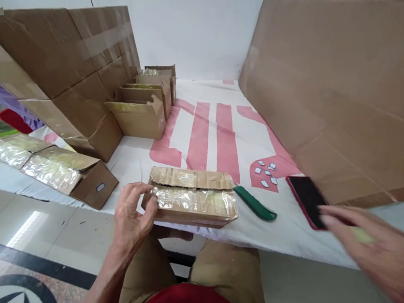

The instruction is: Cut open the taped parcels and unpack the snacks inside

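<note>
A long cardboard box [193,198] with clear tape over its top lies near the table's front edge. A rough flap with a dark gap beside it runs along its far side. My left hand [132,217] holds the box's left end, thumb and fingers at the corner. Beyond the right end lies a green-handled tool [255,204], its tip hidden by the box. My right hand [376,243] is blurred at the lower right, its fingertips near a dark phone [308,202] with a red edge. Something yellowish [362,234] shows by that hand; its kind and the grip are unclear.
Several small white labels [264,183] lie on a pink patch of the tablecloth [190,148]. Another taped box [53,163] rests at left, near stacked cartons [68,64]. Open narrow boxes [139,117] stand behind. A large cardboard panel [347,81] rises at right.
</note>
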`<act>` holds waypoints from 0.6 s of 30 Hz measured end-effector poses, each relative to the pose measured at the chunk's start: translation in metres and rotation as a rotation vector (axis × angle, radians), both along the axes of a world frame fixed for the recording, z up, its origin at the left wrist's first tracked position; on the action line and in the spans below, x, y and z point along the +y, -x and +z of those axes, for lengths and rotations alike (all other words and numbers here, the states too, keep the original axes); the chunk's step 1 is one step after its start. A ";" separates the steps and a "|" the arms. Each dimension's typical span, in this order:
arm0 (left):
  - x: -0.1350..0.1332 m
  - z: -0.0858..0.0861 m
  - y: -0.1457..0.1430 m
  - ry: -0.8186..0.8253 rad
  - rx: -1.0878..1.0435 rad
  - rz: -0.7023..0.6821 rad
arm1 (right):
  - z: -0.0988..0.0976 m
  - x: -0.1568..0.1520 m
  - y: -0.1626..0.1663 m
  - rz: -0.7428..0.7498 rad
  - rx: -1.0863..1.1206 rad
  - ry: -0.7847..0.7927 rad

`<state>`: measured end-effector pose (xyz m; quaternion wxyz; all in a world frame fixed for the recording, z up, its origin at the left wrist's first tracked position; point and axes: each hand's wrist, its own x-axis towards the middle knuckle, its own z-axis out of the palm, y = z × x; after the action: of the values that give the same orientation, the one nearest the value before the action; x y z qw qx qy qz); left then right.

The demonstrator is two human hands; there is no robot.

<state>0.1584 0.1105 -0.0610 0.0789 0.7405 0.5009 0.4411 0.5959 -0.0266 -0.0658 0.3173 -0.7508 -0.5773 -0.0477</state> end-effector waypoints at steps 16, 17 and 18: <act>-0.023 -0.012 -0.004 0.108 -0.230 -0.017 | 0.024 0.069 0.136 0.544 0.301 -0.127; -0.025 -0.011 0.000 0.101 -0.283 -0.040 | 0.027 0.065 0.132 0.615 0.322 -0.078; -0.028 -0.009 0.005 0.102 -0.318 -0.095 | 0.031 0.061 0.126 0.692 0.334 -0.011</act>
<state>0.1535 0.0829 -0.0704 0.2156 0.6792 0.4683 0.5224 0.4695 0.0346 -0.0349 0.4084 -0.5073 -0.7367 0.1819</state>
